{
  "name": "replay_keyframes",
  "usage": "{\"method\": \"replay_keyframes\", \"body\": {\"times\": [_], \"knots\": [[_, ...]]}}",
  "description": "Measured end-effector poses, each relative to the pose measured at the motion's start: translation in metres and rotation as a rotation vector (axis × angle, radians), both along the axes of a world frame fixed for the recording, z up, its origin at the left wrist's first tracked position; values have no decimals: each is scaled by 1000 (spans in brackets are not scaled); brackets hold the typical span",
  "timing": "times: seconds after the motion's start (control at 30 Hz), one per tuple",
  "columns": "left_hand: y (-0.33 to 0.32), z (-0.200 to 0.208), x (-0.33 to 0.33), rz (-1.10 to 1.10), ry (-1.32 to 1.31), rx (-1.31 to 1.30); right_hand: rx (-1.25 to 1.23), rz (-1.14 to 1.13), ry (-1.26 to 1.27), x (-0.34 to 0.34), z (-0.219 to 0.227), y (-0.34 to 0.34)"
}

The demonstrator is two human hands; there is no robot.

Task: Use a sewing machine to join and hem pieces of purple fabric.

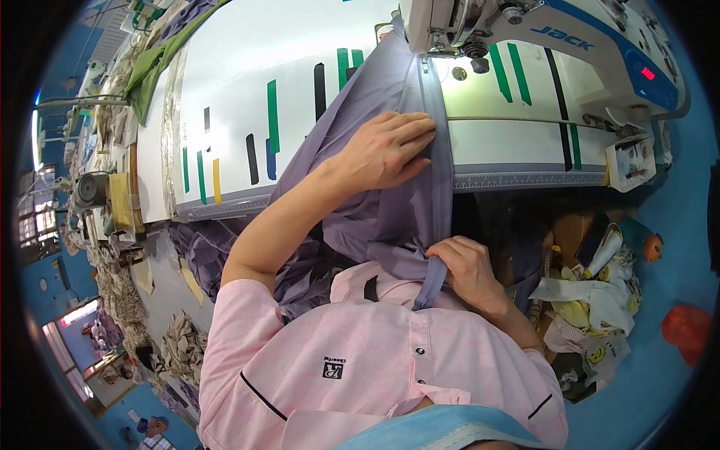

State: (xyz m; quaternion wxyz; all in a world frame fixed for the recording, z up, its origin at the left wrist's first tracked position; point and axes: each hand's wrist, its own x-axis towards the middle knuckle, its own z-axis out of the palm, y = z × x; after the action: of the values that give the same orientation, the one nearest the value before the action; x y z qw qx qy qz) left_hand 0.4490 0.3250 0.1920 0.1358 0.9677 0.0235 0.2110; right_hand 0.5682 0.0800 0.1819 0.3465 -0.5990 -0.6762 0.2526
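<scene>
The long strip of smooth mauve-grey cloth (442, 169) is running almost straight away from the body, its long axis passing the fingertips of the left hand (386, 150) and reaching the small metal presser foot (425, 64) ahead of them. Of the two, the left hand is lying nearer to that foot; the right hand (466, 268) is sitting closer to the body, behind and to the right of the left one. The left hand is resting palm down on the cloth, its fingers stretching to the right and not closing around anything. The right hand is pinching the cloth's edge between thumb and fingers, with a narrow end hanging just below it toward the pink short-sleeved shirt (315, 375).

The cloth is looking soft and matt, narrowing to a peak ahead of the left hand, lying fairly flat along its right border and gathering into loose folds between the hands. Beneath and ahead of the left hand, the flat white sewing table (225, 75) is bearing it; nearer the right hand, it is draping over the table's front edge.
</scene>
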Motion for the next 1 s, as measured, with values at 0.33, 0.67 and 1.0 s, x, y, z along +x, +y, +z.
{"method": "replay_keyframes", "body": {"times": [0.33,0.67,1.0], "knots": [[47,-4,19,28,-1,49,78,-28,-42,14,6,35],[115,-38,70,617,-193,52,97,-34,-68,10,5,34],[131,-37,75,403,10,-56,83,-28,-66,10,11,35]]}}
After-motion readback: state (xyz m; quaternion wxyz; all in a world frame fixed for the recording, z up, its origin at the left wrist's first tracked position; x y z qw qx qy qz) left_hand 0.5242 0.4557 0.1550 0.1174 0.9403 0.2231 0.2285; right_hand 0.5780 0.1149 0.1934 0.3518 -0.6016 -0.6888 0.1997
